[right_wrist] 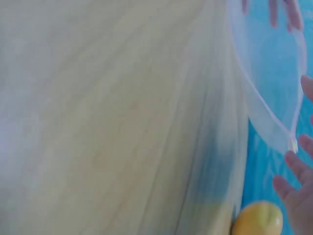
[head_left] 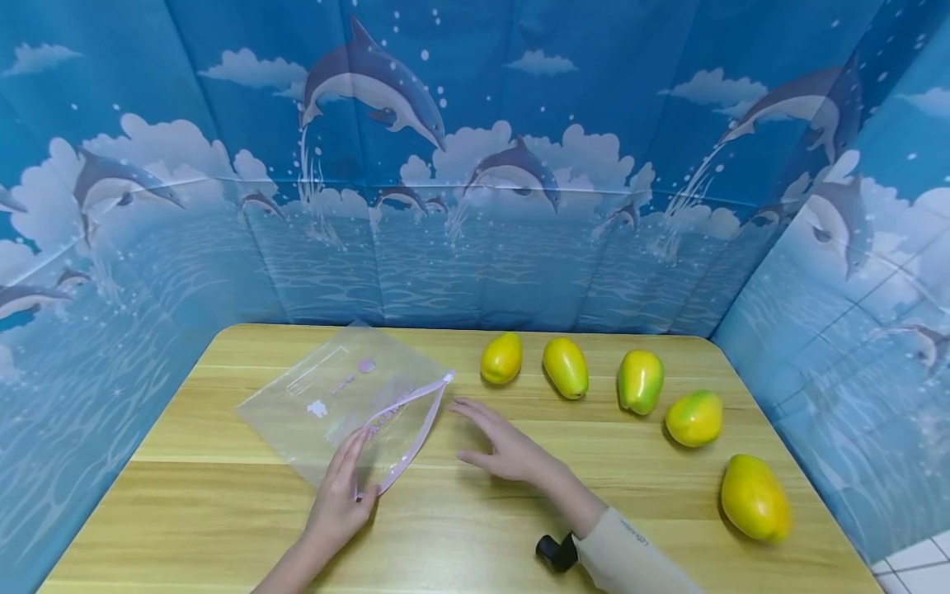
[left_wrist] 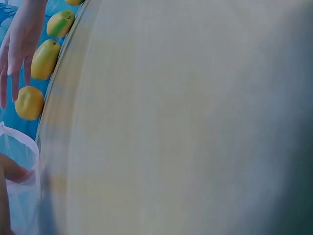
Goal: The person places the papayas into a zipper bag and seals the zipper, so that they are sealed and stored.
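Observation:
A clear plastic zip bag (head_left: 289, 412) with a lilac zip strip lies on the left half of the table, its mouth gaping toward the right. My left hand (head_left: 336, 503) holds the bag at this mouth, fingers on the upper side and thumb by the lower strip. Just right of the bag's far zip corner, my right hand (head_left: 508, 450) hovers with fingers extended and nothing in them. The right wrist view catches the spread right fingers (right_wrist: 298, 169) beside the zip end. From the left wrist, the bag's rim (left_wrist: 22, 134) shows at the left edge.
Several yellow-green, papaya-like fruits curve along the table's back and right side, from one near the bag (head_left: 501, 359) to the largest at right (head_left: 755, 499). A black wrist device (head_left: 557, 553) sits by the right sleeve. A dolphin-print curtain (head_left: 475, 247) stands behind the wooden table (head_left: 185, 511).

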Demonstrator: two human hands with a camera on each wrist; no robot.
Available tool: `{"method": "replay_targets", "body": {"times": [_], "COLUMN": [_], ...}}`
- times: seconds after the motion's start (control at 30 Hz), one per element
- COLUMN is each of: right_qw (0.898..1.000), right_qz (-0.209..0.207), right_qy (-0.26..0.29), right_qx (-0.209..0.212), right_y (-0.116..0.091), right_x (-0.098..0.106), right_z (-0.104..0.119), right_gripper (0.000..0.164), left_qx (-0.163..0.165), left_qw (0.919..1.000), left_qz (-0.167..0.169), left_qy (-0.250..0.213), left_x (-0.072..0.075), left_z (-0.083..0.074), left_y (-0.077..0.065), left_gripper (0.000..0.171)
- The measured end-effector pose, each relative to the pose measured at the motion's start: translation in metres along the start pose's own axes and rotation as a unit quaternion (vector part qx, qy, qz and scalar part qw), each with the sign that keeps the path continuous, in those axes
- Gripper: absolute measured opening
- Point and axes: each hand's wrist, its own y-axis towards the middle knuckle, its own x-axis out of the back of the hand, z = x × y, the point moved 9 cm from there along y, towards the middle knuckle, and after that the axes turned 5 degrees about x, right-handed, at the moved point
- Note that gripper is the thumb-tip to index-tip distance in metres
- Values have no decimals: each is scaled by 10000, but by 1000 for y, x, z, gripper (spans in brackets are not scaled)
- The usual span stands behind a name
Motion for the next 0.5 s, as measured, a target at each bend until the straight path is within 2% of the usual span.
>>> {"method": "replay_targets", "body": {"times": [0.23, 0.5], "right_qw": [9920, 9695], "right_qz": [-1066, -2246], "right_qy": [575, 620], "right_qx": [-364, -765], "right_y": [-28, -69], "right_x": [33, 76], "right_z": [-18, -36], "right_gripper": [67, 65], "left_qx": [0, -37], "left_qw": [9999, 9999], "left_qz": [-51, -82], "left_qy": [109, 107], "left_x": [0, -1], "left_z": [0, -1], "left_y": [-1, -2], "left_gripper": [105, 106]}}
